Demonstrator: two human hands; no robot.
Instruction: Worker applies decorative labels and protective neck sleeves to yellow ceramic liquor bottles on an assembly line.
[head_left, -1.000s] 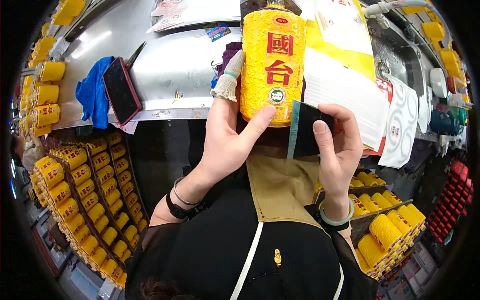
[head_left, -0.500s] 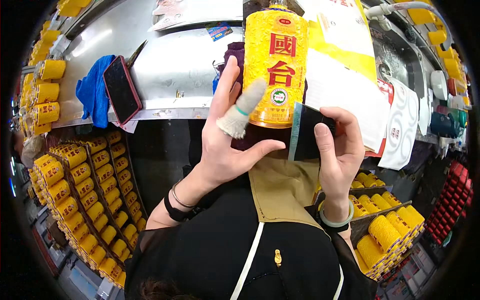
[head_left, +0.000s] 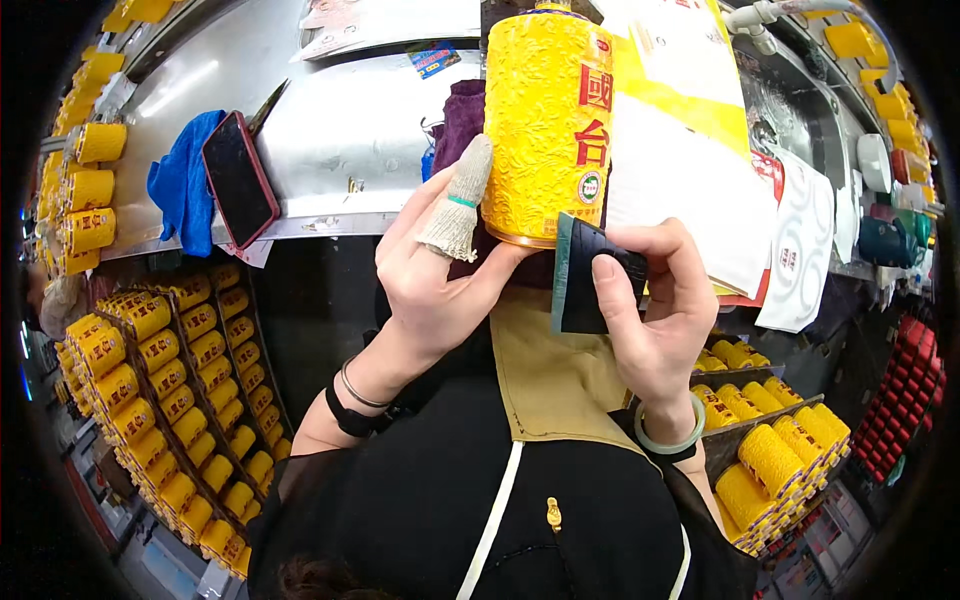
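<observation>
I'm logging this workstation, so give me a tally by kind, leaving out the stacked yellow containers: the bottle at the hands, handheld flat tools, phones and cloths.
Large yellow bottle: 1
Dark flat tool: 1
Phone: 1
Cloths, namely a blue cloth and a purple cloth: 2
Total: 5

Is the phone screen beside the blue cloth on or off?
Off, it seems: the phone screen is uniformly dark, with no lit display showing.
</observation>
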